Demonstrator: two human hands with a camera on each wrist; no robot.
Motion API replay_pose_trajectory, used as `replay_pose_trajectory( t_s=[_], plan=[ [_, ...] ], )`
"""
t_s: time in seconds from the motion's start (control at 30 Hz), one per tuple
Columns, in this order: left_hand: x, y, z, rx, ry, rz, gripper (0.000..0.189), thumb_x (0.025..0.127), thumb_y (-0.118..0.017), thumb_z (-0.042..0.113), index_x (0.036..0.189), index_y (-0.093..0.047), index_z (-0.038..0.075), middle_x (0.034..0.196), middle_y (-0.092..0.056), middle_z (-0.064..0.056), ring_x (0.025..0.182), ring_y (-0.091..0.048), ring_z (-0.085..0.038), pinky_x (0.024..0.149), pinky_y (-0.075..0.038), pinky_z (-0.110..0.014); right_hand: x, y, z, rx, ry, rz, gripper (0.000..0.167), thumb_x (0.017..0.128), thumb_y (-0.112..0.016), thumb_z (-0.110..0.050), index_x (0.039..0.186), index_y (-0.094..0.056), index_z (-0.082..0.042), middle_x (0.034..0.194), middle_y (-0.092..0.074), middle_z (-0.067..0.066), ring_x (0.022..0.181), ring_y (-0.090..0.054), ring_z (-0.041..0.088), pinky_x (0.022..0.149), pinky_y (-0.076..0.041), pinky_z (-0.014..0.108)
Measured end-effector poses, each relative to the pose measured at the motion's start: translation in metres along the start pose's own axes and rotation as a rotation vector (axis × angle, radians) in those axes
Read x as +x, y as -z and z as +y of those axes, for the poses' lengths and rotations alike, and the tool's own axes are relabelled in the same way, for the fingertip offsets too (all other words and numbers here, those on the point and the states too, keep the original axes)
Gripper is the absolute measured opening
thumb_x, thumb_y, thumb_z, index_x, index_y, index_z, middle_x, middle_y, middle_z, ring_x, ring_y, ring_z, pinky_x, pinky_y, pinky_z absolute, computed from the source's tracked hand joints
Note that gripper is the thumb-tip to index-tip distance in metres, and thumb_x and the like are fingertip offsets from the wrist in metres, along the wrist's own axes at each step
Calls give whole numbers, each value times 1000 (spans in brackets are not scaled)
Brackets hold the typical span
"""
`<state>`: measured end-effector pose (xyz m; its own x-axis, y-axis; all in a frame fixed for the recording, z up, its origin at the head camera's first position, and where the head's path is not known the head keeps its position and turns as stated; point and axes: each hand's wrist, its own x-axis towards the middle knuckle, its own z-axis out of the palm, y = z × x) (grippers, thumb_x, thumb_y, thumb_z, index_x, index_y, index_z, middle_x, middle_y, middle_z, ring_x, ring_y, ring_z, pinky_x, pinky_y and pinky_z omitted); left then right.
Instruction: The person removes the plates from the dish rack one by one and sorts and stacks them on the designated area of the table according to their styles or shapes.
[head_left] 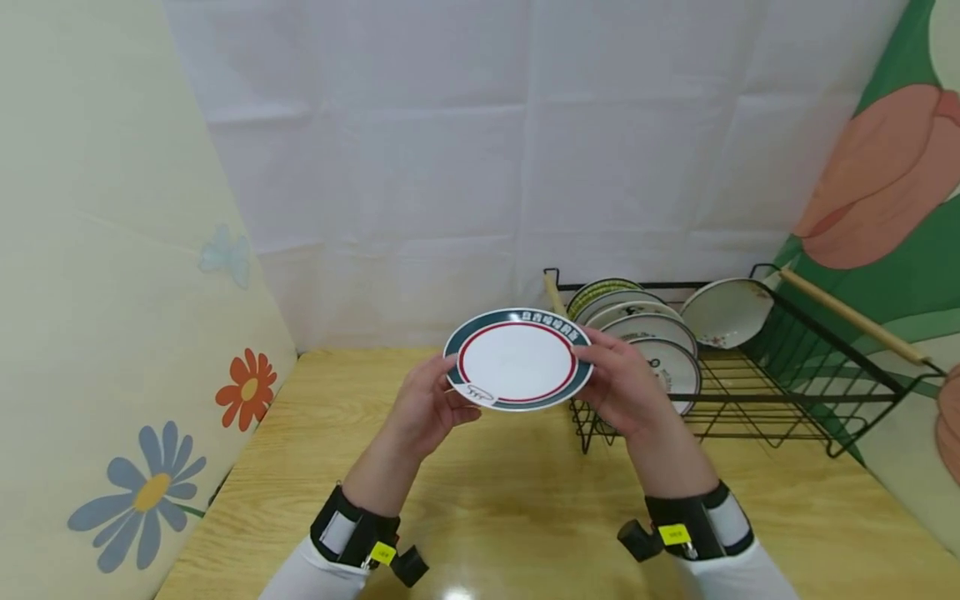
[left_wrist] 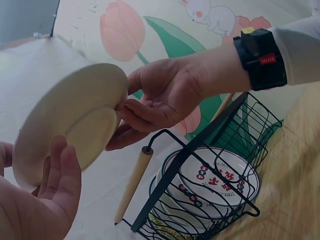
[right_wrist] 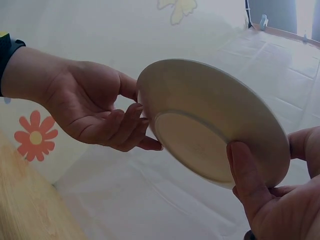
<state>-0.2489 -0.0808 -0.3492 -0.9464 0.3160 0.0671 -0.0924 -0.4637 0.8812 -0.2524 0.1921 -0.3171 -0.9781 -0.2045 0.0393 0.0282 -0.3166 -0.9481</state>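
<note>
A white plate (head_left: 517, 362) with a dark green rim band, a red ring and white lettering is held up over the table between both hands. My left hand (head_left: 433, 408) grips its left edge, thumb on the rim and fingers beneath. On the opposite edge, my right hand (head_left: 621, 379) pinches the rim, its thumb on the upper face. Both wrist views show the plate's plain underside (right_wrist: 200, 120) with a raised foot ring, and fingers of each hand supporting it from below.
Right of the plate stands a black wire dish rack (head_left: 750, 400) with wooden handles (head_left: 851, 315). Several plates (head_left: 663, 333) lean in its left part, and a white bowl (head_left: 726, 312) sits at its back. The wooden table (head_left: 495, 492) meets a white cloth backdrop (head_left: 420, 183).
</note>
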Motion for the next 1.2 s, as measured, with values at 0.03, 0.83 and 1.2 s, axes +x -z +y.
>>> replay_pose_trajectory(
  t_s=[0.03, 0.83, 1.2],
  plan=[
    [0, 1, 0, -10, 10, -2, 24, 108, -42, 26, 110, -63, 15, 77, -77, 2, 69, -75, -12, 66, -62, -30, 0, -1, 1, -5, -3, 3, 67, 102, -63, -12, 161, -32, -7, 120, -74, -6, 90, -75, 10, 77, -61, 23],
    [-6, 8, 12, -134, 96, -128, 26, 110, -39, 24, 113, -63, 13, 85, -81, 0, 76, -77, -9, 69, -62, -25, 0, -3, 4, 53, -33, 1, 68, 103, -62, -26, 162, -31, -12, 123, -74, -4, 95, -76, 12, 80, -62, 25],
    [-4, 15, 16, -130, 26, -101, 39, 109, -40, 18, 148, -42, 18, 91, -81, 1, 82, -78, -11, 72, -63, -26, 3, -15, 7, 114, 27, -5, 62, 104, -61, -23, 160, -36, -15, 128, -69, -1, 97, -72, 13, 84, -62, 28]
  ],
)
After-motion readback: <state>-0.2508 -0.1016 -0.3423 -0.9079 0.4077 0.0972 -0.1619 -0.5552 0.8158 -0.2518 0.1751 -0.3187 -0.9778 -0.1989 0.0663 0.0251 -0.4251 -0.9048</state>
